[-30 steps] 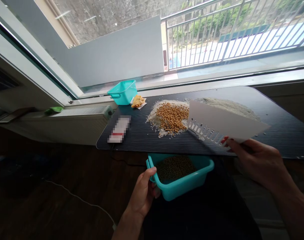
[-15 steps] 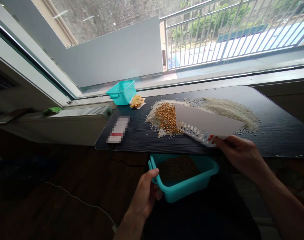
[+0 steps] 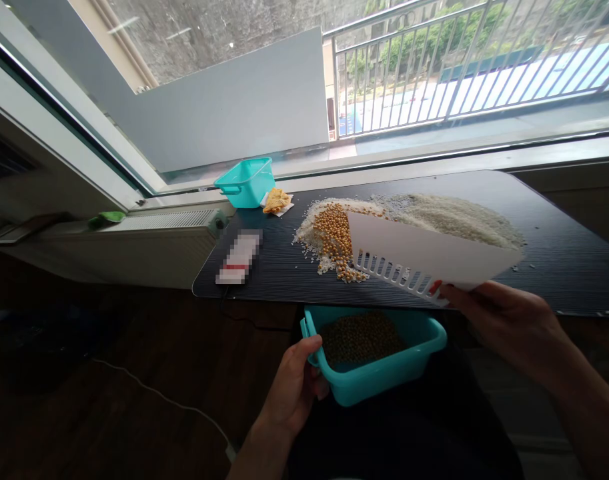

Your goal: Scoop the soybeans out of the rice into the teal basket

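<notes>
My left hand [image 3: 291, 387] grips the left rim of a teal plastic tub [image 3: 384, 373] held just below the front edge of the dark table [image 3: 279, 273]. The tub holds a layer of soybeans [image 3: 361, 337]. My right hand [image 3: 504, 320] pinches the near edge of a white slotted scoop [image 3: 424, 257]. The scoop's slotted edge rests on the table against a heap of yellow soybeans [image 3: 337, 237] mixed into white rice [image 3: 449, 217]. A few beans lie loose at the scoop's left corner.
A second teal tub [image 3: 247, 181] stands at the table's back left, beside a yellow crumpled wrapper [image 3: 277, 200]. A blurred white box [image 3: 239, 257] lies on the table's left end. A radiator [image 3: 154, 223] and window run behind. A white cable [image 3: 159, 397] crosses the floor.
The scoop swept left into the bean heap, then drew back toward the table's front edge, dragging beans with it. The tub in my left hand shifted slightly right.
</notes>
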Action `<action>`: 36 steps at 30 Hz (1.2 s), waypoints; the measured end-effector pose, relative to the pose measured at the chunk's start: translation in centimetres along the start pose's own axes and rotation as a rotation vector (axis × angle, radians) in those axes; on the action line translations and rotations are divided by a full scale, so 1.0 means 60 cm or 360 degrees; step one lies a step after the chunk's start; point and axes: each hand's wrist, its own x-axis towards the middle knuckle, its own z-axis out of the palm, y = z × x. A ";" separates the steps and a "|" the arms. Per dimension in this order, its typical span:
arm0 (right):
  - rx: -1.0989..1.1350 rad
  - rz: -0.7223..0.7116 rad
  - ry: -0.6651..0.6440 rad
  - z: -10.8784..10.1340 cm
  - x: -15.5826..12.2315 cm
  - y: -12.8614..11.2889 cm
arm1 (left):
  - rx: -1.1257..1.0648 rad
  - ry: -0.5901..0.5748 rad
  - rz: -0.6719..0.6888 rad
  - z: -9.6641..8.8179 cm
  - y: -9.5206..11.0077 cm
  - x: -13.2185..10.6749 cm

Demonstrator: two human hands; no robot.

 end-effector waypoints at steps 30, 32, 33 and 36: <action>0.0179 0.0175 0.0035 -0.012 -0.004 0.007 | -0.0017 0.0037 -0.0012 0.005 0.002 -0.003; 0.0178 0.0168 0.0042 -0.011 -0.002 0.011 | -0.0013 0.0043 -0.0014 0.006 0.002 -0.004; 0.0178 0.0165 0.0040 -0.010 0.000 0.013 | -0.0013 0.0044 -0.0015 0.006 0.002 -0.004; 0.0193 0.0149 -0.0003 -0.004 0.005 0.019 | -0.0012 0.0043 -0.0018 0.006 0.002 -0.003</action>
